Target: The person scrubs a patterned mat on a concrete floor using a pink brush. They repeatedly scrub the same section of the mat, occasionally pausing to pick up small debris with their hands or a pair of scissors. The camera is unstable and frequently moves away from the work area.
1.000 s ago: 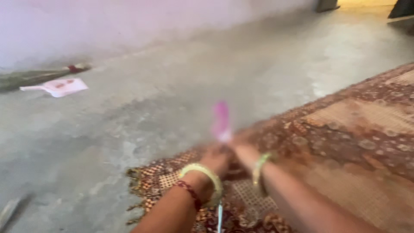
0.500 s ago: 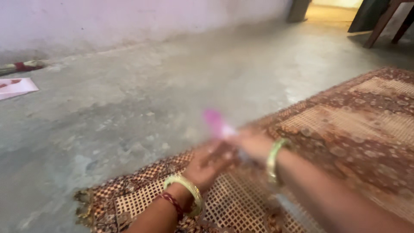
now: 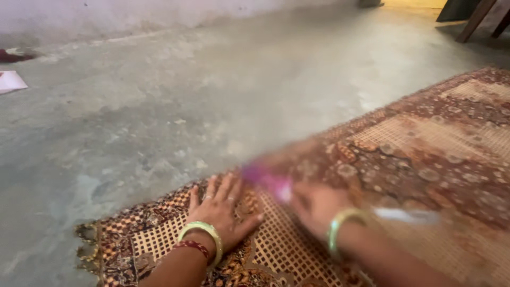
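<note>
A brown and tan patterned rug (image 3: 425, 143) lies on a grey concrete floor (image 3: 212, 90). My left hand (image 3: 222, 210) rests flat on the rug near its frayed corner, fingers spread, with green and red bangles on the wrist. My right hand (image 3: 317, 204) is blurred by motion just to the right of it, low over the rug, and grips a pink-headed tool (image 3: 268, 180) whose pink end points left toward my left hand. A green bangle sits on the right wrist. The tool's shape is too blurred to tell.
A white sheet of paper (image 3: 10, 81) lies on the floor at far left, with a dark red item (image 3: 13, 55) behind it by the pale wall. Dark wooden furniture legs (image 3: 475, 21) stand at the top right.
My left hand has gone down flat on the rug with fingers spread. My right hand has brought the pink tool down from the air to just above the rug. The view shifted right.
</note>
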